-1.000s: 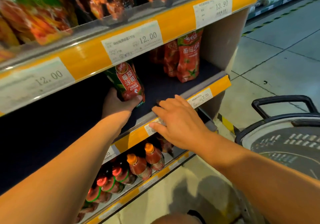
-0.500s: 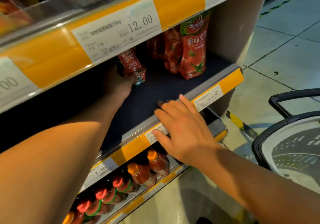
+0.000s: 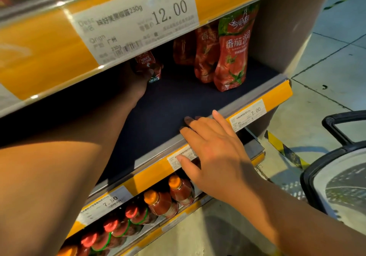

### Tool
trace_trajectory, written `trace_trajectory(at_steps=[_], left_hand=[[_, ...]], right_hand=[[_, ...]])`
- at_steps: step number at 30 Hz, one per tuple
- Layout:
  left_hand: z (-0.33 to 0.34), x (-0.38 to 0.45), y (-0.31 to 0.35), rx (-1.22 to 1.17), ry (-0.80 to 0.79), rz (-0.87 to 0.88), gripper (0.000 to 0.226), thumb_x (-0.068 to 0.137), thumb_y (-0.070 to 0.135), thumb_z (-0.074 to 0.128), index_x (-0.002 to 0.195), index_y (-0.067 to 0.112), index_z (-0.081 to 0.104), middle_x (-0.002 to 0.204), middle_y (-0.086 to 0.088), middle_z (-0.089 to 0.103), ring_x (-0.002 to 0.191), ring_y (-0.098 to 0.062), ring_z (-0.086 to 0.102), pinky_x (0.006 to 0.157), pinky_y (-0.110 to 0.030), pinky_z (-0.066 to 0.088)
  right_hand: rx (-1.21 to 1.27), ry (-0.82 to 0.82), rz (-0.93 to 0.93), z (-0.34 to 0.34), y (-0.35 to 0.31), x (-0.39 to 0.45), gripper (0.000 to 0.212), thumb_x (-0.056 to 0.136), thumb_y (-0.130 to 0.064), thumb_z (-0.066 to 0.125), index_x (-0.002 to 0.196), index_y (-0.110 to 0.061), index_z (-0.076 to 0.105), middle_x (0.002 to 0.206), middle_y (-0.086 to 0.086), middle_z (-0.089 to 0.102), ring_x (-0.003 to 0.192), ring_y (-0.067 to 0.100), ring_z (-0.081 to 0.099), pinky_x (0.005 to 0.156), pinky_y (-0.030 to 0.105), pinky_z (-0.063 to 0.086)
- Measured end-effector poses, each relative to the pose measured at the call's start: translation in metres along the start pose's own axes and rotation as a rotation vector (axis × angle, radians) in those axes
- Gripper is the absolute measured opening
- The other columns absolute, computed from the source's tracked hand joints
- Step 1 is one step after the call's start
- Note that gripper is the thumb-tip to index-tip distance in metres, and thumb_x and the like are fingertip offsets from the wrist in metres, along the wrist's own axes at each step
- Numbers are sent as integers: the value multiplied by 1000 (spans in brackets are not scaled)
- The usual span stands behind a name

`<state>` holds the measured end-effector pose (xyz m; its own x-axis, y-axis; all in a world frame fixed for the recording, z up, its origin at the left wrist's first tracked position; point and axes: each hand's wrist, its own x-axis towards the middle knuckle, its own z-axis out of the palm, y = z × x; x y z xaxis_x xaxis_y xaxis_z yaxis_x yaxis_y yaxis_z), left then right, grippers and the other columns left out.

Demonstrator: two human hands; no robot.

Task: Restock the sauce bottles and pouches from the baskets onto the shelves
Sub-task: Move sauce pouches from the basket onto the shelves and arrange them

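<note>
- Your left hand point(image 3: 136, 81) reaches deep into the middle shelf point(image 3: 178, 105) and grips a red ketchup pouch point(image 3: 149, 65) from its left side; the yellow price rail point(image 3: 49, 43) of the shelf above hides the pouch's top and most of your fingers.
- The ketchup pouch stands roughly upright, its bottom edge at or just above the dark shelf mat; you cannot tell whether it touches.
- Your right hand point(image 3: 213, 148) lies open on the front lip of the same shelf, fingers straight and spread, fingertips over the edge onto the mat, thumb pressed against a white price tag point(image 3: 182, 157).
- To the right of your left hand, well apart from it, a row of tomato sauce pouches point(image 3: 231, 55) stands upright at the shelf's right end, one behind another.
- Below your right hand, sauce bottles point(image 3: 160, 202) with orange and red caps line the lower shelf.
- To the right of your right forearm, a black-rimmed basket point(image 3: 309, 176) sits on the tiled floor point(image 3: 326, 63); its contents are not visible.
</note>
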<state>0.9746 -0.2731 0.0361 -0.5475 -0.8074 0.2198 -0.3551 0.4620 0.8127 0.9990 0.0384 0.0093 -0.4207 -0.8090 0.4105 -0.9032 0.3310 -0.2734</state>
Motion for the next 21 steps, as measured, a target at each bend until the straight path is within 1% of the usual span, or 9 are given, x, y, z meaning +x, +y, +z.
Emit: trace_trajectory(at_steps=[4, 6, 10, 12, 14, 15, 18, 19, 21], left_hand=[[2, -3, 2, -39, -10, -16, 76, 93, 28, 75, 157, 16, 35, 156, -5, 45, 143, -22, 44, 120, -43, 34], [-2, -8, 4, -79, -54, -27, 77, 94, 29, 74, 158, 16, 34, 158, -5, 43, 145, -20, 42, 122, -42, 33], [-20, -29, 10, -134, -127, -27, 74, 93, 35, 74, 156, 21, 38, 158, 0, 44, 144, -17, 42, 122, -39, 32], [-30, -47, 11, -131, -128, -62, 67, 94, 35, 72, 154, 25, 43, 155, 2, 47, 141, -17, 45, 121, -40, 34], [-41, -69, 11, -127, -121, -100, 59, 94, 32, 71, 149, 26, 49, 151, 2, 52, 136, -18, 50, 117, -41, 38], [-49, -81, 11, -122, -123, -114, 58, 93, 32, 71, 147, 27, 51, 149, 2, 54, 133, -18, 51, 114, -38, 40], [-80, -123, 15, -112, -167, -118, 49, 93, 34, 73, 138, 26, 58, 140, 6, 60, 123, -10, 56, 98, -21, 42], [-92, -138, 17, -102, -189, -94, 41, 93, 31, 73, 132, 25, 61, 135, 6, 63, 122, -10, 58, 98, -20, 43], [-122, -169, 20, -61, -235, -53, 23, 94, 26, 73, 115, 31, 66, 125, 7, 68, 122, -13, 62, 108, -31, 46]], right_hand=[[4, -10, -6, 0, 0, 1, 55, 90, -49, 63, 133, -16, 66, 138, 3, 62, 132, 22, 54, 124, 50, 27], [3, -39, -2, -2, 0, 2, 55, 91, -51, 60, 135, -18, 64, 140, 1, 61, 134, 21, 52, 124, 50, 26], [-2, -79, 5, -6, -1, 3, 56, 92, -54, 53, 137, -21, 61, 141, -2, 59, 135, 19, 50, 127, 48, 21], [4, -86, -3, -9, -1, 2, 56, 94, -54, 52, 138, -21, 61, 142, -2, 58, 135, 19, 49, 128, 47, 18], [-17, -97, -7, -13, -3, 3, 56, 95, -54, 51, 139, -21, 60, 143, -2, 57, 135, 19, 49, 128, 47, 18], [-25, -101, -7, -15, -4, 2, 56, 95, -55, 51, 139, -21, 60, 143, -2, 58, 135, 19, 49, 128, 48, 18], [-36, -116, -9, -22, -10, 2, 57, 94, -55, 56, 138, -19, 61, 141, 0, 59, 135, 20, 49, 127, 49, 19], [-44, -135, -4, -25, -13, 3, 59, 94, -56, 56, 139, -19, 60, 143, 0, 58, 136, 21, 48, 128, 49, 17], [-61, -203, 18, -32, -20, 7, 63, 95, -60, 54, 144, -20, 54, 148, 0, 54, 141, 21, 43, 128, 48, 12]])
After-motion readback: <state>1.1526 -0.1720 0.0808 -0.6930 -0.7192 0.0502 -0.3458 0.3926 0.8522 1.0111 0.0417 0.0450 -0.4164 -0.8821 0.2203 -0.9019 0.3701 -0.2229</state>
